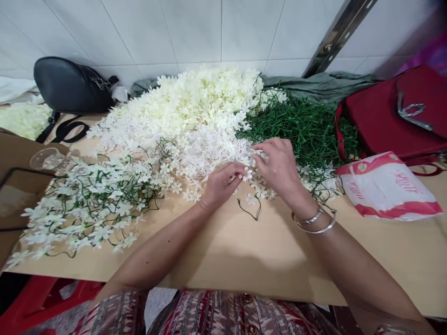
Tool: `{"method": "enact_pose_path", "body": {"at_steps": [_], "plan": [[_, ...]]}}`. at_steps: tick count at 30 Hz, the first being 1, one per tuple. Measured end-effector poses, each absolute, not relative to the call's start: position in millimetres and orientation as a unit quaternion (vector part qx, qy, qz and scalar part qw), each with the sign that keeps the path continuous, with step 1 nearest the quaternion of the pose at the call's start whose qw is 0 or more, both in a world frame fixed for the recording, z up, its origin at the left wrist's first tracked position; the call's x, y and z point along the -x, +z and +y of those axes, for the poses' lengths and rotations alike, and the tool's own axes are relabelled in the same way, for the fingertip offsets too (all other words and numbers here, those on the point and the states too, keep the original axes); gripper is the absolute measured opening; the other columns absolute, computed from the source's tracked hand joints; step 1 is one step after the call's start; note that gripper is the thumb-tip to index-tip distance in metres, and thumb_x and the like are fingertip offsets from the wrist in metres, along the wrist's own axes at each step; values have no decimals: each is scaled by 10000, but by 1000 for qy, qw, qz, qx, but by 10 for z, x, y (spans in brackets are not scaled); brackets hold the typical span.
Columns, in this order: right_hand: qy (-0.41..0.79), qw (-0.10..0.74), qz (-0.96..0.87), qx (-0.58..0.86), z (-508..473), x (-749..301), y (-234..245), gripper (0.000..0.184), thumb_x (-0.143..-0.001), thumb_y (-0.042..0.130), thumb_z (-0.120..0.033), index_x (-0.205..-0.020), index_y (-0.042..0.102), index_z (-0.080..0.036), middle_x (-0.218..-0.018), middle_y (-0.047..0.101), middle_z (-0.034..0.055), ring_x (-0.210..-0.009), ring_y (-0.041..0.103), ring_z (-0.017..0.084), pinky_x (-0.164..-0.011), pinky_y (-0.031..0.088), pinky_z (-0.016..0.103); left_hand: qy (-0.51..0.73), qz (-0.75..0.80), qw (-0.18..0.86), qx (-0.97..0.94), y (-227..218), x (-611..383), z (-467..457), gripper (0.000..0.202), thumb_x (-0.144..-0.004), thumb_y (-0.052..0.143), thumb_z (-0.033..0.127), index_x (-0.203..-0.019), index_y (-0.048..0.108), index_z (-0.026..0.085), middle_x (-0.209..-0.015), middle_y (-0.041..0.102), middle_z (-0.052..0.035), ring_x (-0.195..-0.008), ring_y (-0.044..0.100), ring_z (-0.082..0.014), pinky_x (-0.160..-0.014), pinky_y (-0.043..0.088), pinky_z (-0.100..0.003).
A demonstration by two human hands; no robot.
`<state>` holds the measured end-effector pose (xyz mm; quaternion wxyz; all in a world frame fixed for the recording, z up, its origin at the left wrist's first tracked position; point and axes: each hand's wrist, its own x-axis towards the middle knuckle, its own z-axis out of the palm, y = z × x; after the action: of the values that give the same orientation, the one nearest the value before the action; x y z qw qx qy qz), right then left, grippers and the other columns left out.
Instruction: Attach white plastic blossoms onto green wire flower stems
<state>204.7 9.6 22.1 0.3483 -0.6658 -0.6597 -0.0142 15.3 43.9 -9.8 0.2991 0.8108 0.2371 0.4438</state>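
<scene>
My left hand (220, 185) is closed in a pinch on a small white artificial flower (247, 174) whose thin green stem (252, 211) curls down onto the cardboard sheet (244, 251). My right hand (277, 170), with silver bangles at the wrist, has its fingers curled at the same flower and at the edge of a big heap of loose white petals (195, 116). Behind the right hand lies a pile of bare green stems (307, 128). At the left lies a spread of finished flowers on green stems (94, 200).
A black bag (70, 86) lies at the back left against the tiled wall. A red bag (394, 111) and a red-and-white plastic packet (387, 186) sit at the right. A clear plastic cup (49, 159) lies on its side at the left, near a dark tray (17, 195).
</scene>
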Motion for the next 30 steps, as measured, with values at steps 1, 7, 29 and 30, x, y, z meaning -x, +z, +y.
{"method": "enact_pose_path", "body": {"at_steps": [1, 7, 29, 30], "plan": [[-11, 317, -664, 677, 166, -2017, 200, 173, -942, 638, -185, -1056, 768, -184, -1067, 706, 140, -1100, 576, 340, -1027, 462, 531, 442, 241, 308, -807, -93, -142, 435, 142, -961, 584, 120, -943, 693, 209, -1062, 773, -84, -992, 742, -177, -781, 584, -271], [-16, 298, -666, 683, 216, -2005, 205, 149, -968, 624, -181, -897, 753, -209, -1014, 721, 107, -1004, 589, 294, -929, 487, 441, 435, 257, 390, -770, -119, -100, 439, 139, -1000, 488, 137, -1012, 606, 209, -944, 721, -25, -532, 624, -62, -535, 498, -195], [0, 526, -613, 589, -488, -2169, -103, 192, -1013, 592, -167, -1048, 762, -248, -1025, 790, 81, -972, 723, 238, -908, 567, 446, 384, 342, 468, -719, -15, -125, 488, 271, -963, 707, 424, -1110, 684, 198, -1055, 810, -88, -909, 787, -189, -812, 620, -281], [13, 520, -622, 585, -491, -2149, -106, 199, -1017, 586, -165, -1059, 763, -247, -1004, 797, 78, -949, 725, 236, -895, 567, 443, 383, 346, 454, -726, -1, -118, 479, 254, -961, 708, 428, -1048, 704, 190, -1056, 806, -90, -894, 783, -186, -798, 616, -277]]}}
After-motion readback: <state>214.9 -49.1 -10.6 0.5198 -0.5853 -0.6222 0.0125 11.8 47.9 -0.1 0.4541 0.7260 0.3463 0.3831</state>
